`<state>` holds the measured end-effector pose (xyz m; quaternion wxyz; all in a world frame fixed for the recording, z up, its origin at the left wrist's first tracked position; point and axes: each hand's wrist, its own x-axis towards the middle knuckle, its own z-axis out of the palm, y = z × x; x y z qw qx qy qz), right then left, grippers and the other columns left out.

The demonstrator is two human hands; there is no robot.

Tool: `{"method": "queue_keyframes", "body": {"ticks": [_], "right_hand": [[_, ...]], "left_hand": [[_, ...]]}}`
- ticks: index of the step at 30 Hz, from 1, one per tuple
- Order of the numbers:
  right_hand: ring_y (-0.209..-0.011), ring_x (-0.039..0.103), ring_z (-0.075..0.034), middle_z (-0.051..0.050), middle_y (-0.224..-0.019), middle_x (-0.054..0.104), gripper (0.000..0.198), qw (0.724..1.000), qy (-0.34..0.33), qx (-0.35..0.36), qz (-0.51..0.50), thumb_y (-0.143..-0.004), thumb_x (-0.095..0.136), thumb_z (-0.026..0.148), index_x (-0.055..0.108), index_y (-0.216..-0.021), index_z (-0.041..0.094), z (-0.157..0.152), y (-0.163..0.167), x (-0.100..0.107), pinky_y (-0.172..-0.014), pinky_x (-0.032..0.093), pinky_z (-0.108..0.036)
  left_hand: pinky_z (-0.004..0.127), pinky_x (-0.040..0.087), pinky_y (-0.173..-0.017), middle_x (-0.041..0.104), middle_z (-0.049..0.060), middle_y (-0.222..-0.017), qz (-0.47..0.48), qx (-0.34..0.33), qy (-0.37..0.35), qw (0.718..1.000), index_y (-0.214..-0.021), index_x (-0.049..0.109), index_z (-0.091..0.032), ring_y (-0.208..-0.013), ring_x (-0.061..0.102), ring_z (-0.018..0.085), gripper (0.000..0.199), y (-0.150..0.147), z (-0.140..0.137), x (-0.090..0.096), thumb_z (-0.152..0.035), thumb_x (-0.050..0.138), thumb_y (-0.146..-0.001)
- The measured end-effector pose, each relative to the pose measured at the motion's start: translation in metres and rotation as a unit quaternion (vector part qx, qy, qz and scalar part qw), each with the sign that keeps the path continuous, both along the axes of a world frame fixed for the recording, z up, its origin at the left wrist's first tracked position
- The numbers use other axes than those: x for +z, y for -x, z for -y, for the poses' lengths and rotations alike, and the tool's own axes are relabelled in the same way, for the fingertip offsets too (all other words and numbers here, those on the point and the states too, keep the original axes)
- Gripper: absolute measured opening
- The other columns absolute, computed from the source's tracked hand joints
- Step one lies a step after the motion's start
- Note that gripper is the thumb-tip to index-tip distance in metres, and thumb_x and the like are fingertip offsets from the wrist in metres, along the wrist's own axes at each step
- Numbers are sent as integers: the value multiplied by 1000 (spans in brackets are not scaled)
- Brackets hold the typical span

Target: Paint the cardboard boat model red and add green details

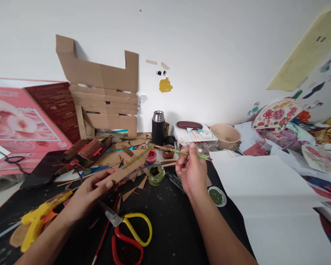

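Note:
My left hand (pixel 100 184) grips the near end of a long cardboard strip (pixel 127 169), which slants up and away to the right. Green paint runs along the strip's upper edge toward its far end. Between the fingers of my right hand (pixel 192 171) is a paintbrush (pixel 179 150) with a green-smeared handle. Its tip meets the far end of the strip. Below them stands an uncapped jar of green paint (pixel 156 175). A round lid with green paint (pixel 217 196) lies right of my right wrist.
Scissors (pixel 131 224) with red and yellow handles lie in front. A yellow glue gun (pixel 41 217) is at left, a black flask (pixel 158 129) behind. Cardboard scraps (pixel 132 191), a utility knife (pixel 174 181), a beige bowl (pixel 225 135) and white paper (pixel 267 184) lie around.

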<state>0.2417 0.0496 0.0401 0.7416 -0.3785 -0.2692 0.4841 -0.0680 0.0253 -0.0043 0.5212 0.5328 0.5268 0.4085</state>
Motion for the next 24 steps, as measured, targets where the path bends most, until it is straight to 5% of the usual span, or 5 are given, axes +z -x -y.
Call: {"method": "queue_keyframes", "body": {"ticks": [14, 24], "right_hand": [[-32, 49, -11, 6, -46, 58, 56, 999, -22, 38, 13, -81, 87, 72, 67, -76, 20, 6, 6, 1, -31, 36, -21], [-34, 50, -11, 6, -48, 57, 57, 1000, -8, 2, -1, -80, 86, 73, 66, -75, 21, 5, 2, 4, -32, 34, -21]], "left_hand": [[39, 57, -97, 84, 13, -116, -24, 1, -14, 1000, -121, 80, -20, -103, 77, 34, 72, 0, -1, 2, -75, 86, -75], [38, 59, -96, 85, 13, -117, -33, 17, -26, 999, -124, 82, -19, -105, 77, 35, 73, -5, 0, 8, -74, 86, -75]]}}
